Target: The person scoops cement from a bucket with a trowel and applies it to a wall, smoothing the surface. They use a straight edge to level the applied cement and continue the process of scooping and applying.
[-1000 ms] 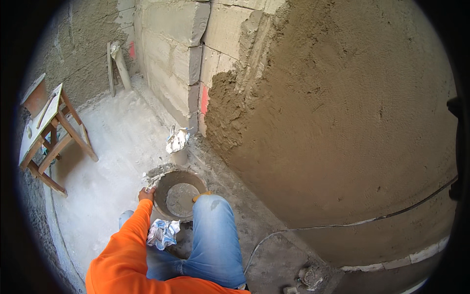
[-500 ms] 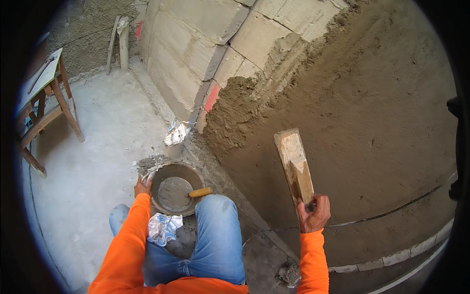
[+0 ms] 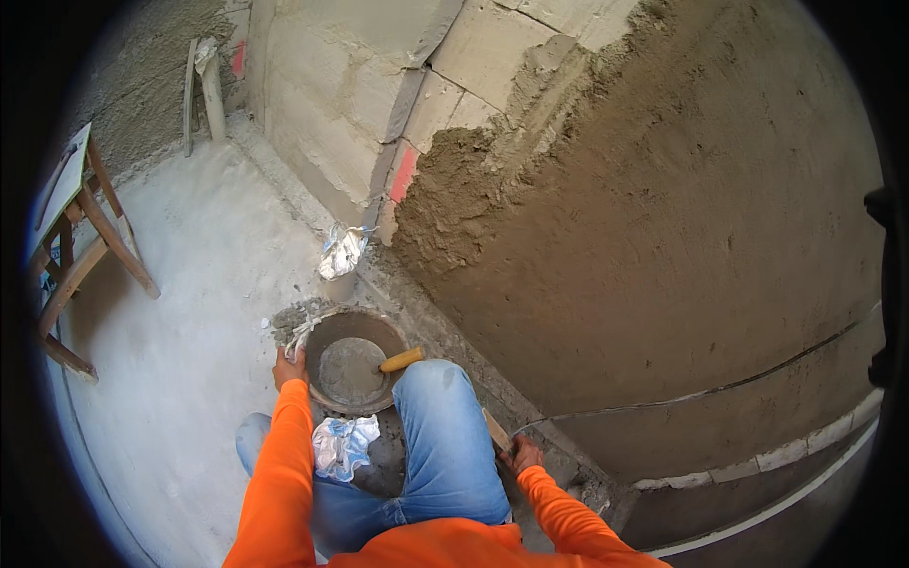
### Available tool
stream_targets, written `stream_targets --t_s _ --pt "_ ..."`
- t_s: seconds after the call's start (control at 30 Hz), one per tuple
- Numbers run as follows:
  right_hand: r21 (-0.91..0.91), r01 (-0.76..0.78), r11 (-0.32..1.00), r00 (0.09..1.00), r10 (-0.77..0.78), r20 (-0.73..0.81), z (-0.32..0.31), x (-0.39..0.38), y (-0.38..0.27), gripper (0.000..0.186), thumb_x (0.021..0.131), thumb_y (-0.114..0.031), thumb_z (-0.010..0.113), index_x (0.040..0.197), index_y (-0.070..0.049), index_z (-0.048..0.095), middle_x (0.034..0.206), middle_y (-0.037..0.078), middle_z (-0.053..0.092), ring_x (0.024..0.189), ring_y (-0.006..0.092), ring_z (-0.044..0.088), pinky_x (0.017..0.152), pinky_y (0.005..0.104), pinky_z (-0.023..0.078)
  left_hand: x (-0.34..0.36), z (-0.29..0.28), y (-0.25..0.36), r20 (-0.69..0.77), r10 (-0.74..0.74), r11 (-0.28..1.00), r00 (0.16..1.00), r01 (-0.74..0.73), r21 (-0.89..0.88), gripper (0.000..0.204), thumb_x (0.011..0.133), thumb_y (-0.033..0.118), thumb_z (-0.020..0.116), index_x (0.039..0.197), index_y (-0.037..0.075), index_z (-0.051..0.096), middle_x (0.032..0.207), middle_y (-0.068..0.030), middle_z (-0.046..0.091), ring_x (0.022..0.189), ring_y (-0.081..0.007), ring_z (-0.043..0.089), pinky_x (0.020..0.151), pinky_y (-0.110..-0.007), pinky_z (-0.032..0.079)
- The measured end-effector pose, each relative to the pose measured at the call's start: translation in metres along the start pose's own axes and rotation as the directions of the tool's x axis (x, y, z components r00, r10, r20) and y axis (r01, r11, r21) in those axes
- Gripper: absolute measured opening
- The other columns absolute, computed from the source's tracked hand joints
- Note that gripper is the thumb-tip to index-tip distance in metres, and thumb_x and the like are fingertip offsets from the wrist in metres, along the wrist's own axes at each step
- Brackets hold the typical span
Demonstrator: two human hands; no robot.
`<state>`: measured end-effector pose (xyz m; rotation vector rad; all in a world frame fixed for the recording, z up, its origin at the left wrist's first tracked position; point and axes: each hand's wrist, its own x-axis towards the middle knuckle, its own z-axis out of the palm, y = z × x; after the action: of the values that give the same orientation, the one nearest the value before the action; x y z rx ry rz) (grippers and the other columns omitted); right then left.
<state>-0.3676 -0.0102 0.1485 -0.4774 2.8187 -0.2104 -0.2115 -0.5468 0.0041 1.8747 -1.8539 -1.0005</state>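
Observation:
My left hand [image 3: 291,367] grips the left rim of a round mortar tub [image 3: 322,402], beside a whitish tied strip [image 3: 301,334] on the rim. Grey mortar [image 3: 350,370] lies in the tub's bottom. A tool with a yellow wooden handle [image 3: 402,360] leans over the right rim, its working end in the tub. Low beside my right knee, my right hand [image 3: 523,456] is closed on a wooden plastering float [image 3: 496,431]. Only part of the float shows; my knee hides some of it.
Wet brown plaster [image 3: 644,237] covers the wall at right, bordering bare blocks [image 3: 483,57]. A foil-topped pipe [image 3: 339,284] stands behind the tub; a crumpled silver bag [image 3: 344,447] lies before it. A wooden stand [image 3: 109,237] is at far left. A cable [image 3: 663,401] crosses the plaster.
My right hand has brought the float down and left, away from the plastered wall to beside my knee. My left hand still holds the tub rim. The whole view has shifted slightly.

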Motion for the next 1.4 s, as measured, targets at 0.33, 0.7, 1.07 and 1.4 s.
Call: stream_targets --t_s 0.33,0.7,1.07,1.4 --pt "0.058 -0.387 0.920 0.922 0.388 -0.009 0.082 -0.169 0.124 0.047 0.084 -0.045 0.068 0.120 -0.016 0.064 0.118 0.014 0.065 0.116 0.0362 0.059 0.097 0.0478 0.047 0.036 0.026 -0.026 -0.043 0.211 0.971 0.977 -0.214 -0.109 0.080 0.086 0.052 0.071 0.140 -0.003 0.050 0.128 -0.0296 0.061 0.114 -0.0433 0.061 0.099 -0.046 0.048" --pt "0.731 -0.652 0.203 -0.531 0.566 -0.631 -0.360 -0.257 0.365 0.076 0.086 -0.038 0.077 0.148 -0.016 0.040 0.143 0.006 0.051 0.133 0.0265 0.045 0.108 0.0469 0.037 0.033 0.004 -0.017 0.047 0.259 0.966 0.965 -0.259 0.003 0.081 0.083 0.051 0.074 0.137 -0.006 0.051 0.129 -0.0294 0.060 0.117 -0.0416 0.060 0.102 -0.045 0.047" --pt "0.771 -0.635 0.049 -0.420 0.816 -0.398 -0.371 -0.303 0.450 0.065 0.082 -0.040 0.080 0.134 -0.012 0.053 0.133 0.016 0.062 0.123 0.0338 0.060 0.104 0.0511 0.046 0.038 -0.002 -0.036 0.074 0.253 0.966 0.965 -0.256 0.035 0.083 0.081 0.049 0.077 0.133 -0.010 0.053 0.131 -0.0291 0.059 0.120 -0.0399 0.058 0.105 -0.044 0.046" --pt "0.755 -0.638 0.149 -0.403 0.771 -0.493 -0.365 -0.296 0.425 0.041 0.098 -0.026 0.060 0.129 -0.001 0.051 0.129 0.024 0.060 0.119 0.0406 0.060 0.099 0.0489 0.048 0.041 0.012 -0.035 0.112 0.240 0.971 0.964 -0.238 -0.033 0.091 0.074 0.053 0.083 0.129 -0.014 0.054 0.131 -0.0283 0.059 0.121 -0.0386 0.057 0.107 -0.042 0.046"
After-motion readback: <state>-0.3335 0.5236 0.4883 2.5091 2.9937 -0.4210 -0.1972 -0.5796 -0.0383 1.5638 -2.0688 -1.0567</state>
